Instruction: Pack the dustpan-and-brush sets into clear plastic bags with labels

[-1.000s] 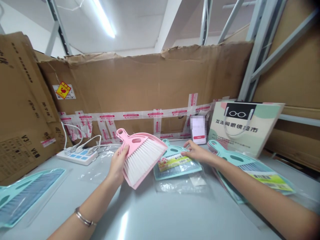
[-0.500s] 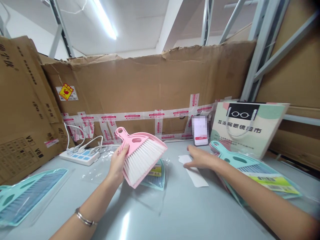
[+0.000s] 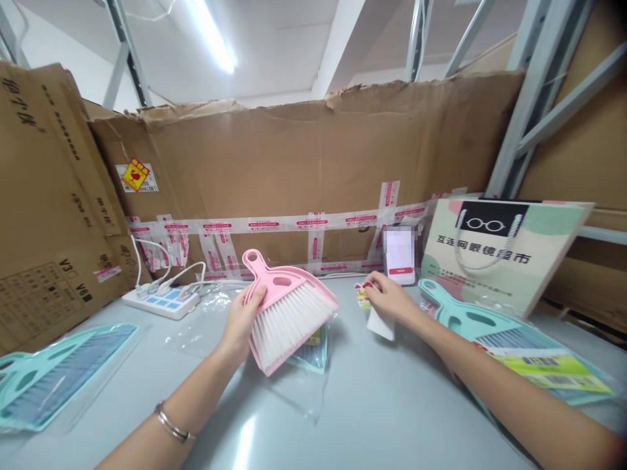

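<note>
My left hand (image 3: pixel 243 321) is closed around the edge of a pink dustpan (image 3: pixel 258 263) with a white-bristled hand brush (image 3: pixel 289 320) nested in it, held up off the table. Behind and below it lies a teal dustpan (image 3: pixel 318 356) in clear plastic, mostly covered. My right hand (image 3: pixel 389 297) pinches a paper label card (image 3: pixel 381 324); its white back faces me, and a printed yellow-green and red end shows beside the fingertips. To the right of that hand are teal dustpan-and-brush sets (image 3: pixel 494 320) in plastic, with a yellow-green label on top.
A phone (image 3: pixel 400 254) leans against the large cardboard box (image 3: pixel 294 163). The paper bag (image 3: pixel 494 254) stands at the right, and a power strip (image 3: pixel 161 302) with plugged cables at the left. Another bagged teal dustpan set (image 3: pixel 63 372) lies on the grey table (image 3: pixel 274 431) at front left.
My right hand has closed on the label card and lifted part of it, so its printed side shows. The view has shifted slightly; the left hand still holds the pink dustpan and brush.
</note>
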### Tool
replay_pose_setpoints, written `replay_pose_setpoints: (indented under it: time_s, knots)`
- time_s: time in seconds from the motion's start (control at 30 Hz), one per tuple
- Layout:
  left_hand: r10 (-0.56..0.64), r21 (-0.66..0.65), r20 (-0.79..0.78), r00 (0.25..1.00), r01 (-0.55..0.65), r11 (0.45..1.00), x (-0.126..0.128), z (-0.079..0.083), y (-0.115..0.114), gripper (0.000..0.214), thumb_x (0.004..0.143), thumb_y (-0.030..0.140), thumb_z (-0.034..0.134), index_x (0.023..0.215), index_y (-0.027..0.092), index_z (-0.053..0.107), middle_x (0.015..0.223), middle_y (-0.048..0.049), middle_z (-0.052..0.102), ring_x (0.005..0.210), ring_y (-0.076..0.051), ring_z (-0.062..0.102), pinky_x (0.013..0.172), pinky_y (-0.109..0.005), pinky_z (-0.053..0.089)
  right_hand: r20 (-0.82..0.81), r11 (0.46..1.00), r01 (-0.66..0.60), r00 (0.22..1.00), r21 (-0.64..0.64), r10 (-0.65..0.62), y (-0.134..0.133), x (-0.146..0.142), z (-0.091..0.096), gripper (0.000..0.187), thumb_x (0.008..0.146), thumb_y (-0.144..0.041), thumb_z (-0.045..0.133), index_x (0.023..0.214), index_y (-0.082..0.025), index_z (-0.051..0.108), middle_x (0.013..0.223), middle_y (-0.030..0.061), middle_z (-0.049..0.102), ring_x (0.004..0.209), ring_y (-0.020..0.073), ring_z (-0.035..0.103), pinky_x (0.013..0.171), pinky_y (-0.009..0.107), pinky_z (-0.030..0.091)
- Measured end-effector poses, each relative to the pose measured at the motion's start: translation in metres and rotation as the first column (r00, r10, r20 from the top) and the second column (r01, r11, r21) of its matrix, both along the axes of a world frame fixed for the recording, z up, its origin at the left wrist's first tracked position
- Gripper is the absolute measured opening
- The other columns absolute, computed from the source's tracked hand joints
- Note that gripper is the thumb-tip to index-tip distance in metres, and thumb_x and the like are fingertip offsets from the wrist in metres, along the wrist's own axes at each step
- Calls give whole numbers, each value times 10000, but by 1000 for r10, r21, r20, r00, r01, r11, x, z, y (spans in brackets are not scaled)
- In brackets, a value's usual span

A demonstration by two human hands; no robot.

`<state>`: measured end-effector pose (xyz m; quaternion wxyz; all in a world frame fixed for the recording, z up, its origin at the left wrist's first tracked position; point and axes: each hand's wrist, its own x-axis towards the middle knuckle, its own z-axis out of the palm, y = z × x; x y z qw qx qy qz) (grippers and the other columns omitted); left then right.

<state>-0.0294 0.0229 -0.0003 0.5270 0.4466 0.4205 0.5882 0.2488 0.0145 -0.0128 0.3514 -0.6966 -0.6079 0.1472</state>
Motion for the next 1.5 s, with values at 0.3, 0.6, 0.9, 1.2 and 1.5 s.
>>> replay_pose_setpoints:
  time_s: [0.3,0.6,0.9,1.2,1.5]
  knots:
    - [-179,-184,65,982,189,965,10,-1,-11,380,585,247,757,930,142,636,824,-82,703,732,-197,652,668,-262,483,-770,961,-276,611,13,186,-24,-29,31,255,617,-274,594,836,-203,484,739,18,637,603,138,583,556,258,425]
    - [-142,-297,152,978,182,937,12,-4,-10,236,652,207,692,867,139,623,779,-69,696,666,-174,638,636,-267,498,-421,730,-681,679,-55,601,-19,-85,14,129,612,-266,662,646,-161,596,676,1,640,667,140,581,642,257,437]
    - [-136,-209,-47,990,123,970,-1,-7,0,341,593,258,751,903,168,641,796,-79,695,707,-200,642,607,-261,487,-109,894,-449,888,14,448,-5,-51,9,170,746,-165,424,774,-173,591,777,13,645,729,145,575,666,252,425]
    - [-88,-216,-79,993,69,974,2,-5,-3,322,621,231,714,924,163,632,854,-91,691,755,-206,644,640,-271,500,332,980,-133,940,150,77,1,-26,9,152,767,-187,436,856,-185,559,953,77,573,908,203,536,809,311,383]
    - [-138,-22,-87,987,137,990,4,-7,-7,470,645,336,712,1071,181,590,1086,-100,643,950,-239,608,807,-315,470,224,948,-297,922,-110,315,-1,-113,31,313,687,-401,545,895,-168,565,976,105,608,841,242,561,627,291,387]
